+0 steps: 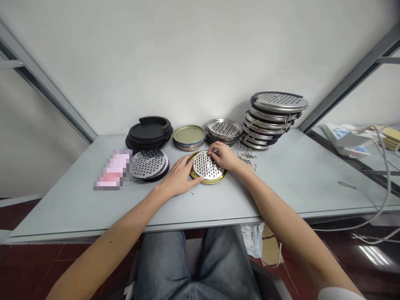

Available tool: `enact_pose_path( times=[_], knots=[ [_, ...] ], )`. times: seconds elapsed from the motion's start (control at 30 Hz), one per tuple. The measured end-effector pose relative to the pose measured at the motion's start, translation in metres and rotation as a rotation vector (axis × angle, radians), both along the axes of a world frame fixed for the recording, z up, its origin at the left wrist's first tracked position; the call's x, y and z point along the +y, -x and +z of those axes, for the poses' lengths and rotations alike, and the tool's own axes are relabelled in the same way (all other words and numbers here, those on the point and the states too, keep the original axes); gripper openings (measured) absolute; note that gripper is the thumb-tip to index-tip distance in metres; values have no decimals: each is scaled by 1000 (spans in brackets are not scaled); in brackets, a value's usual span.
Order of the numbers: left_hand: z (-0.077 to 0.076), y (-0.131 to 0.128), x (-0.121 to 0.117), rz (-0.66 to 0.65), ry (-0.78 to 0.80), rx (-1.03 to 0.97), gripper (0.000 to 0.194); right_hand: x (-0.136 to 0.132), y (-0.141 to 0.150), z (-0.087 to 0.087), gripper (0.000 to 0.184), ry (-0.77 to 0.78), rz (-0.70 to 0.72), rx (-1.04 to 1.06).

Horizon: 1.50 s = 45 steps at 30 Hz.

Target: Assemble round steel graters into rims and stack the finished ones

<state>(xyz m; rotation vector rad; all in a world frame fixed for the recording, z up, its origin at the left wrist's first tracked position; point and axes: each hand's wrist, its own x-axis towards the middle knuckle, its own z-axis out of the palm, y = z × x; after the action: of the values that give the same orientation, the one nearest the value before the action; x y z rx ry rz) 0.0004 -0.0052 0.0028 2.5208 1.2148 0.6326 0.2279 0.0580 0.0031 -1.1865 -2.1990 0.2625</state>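
A round perforated steel disc (206, 166) lies in a gold-rimmed tin lid (215, 179) at the middle of the grey table (296, 179). My left hand (179, 177) rests flat beside the lid's left edge, its fingers stretched out and touching the rim. My right hand (224, 156) sits over the disc's far right edge with its fingers curled down onto it.
Along the back stand a stack of black lids (150, 131), a stack of gold tin lids (188, 137), a stack of perforated discs (224, 130) and a tall pile of assembled graters (273, 118). More grater discs (149, 163) lie left; small wire clips (246, 158) lie right.
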Motion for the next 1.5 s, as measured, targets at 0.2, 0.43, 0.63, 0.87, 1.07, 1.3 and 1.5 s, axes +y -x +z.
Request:
enact_pose_path(
  times=[0.2, 0.43, 0.63, 0.87, 1.07, 1.3, 1.5],
  knots=[
    [0, 0, 1, 9, -17, -46, 75, 3, 1, 3, 12, -74, -27, 88],
    [0, 0, 1, 21, 19, -11, 79, 5, 3, 0, 11, -69, -85, 107],
    [-1, 1, 1, 43, 1, 58, 71, 12, 4, -11, 13, -4, -9, 136],
    [2, 0, 1, 105, -38, 94, 64, 13, 4, -15, 12, 14, 12, 121],
    [3, -1, 0, 107, -38, 100, 61, 15, 3, -20, 12, 28, 9, 107],
    [3, -1, -1, 107, -49, 81, 58, 13, 4, -18, 13, 13, -10, 130],
    [2, -1, 0, 114, -75, 86, 58, 12, 6, -19, 13, 30, -47, 120]
  ],
)
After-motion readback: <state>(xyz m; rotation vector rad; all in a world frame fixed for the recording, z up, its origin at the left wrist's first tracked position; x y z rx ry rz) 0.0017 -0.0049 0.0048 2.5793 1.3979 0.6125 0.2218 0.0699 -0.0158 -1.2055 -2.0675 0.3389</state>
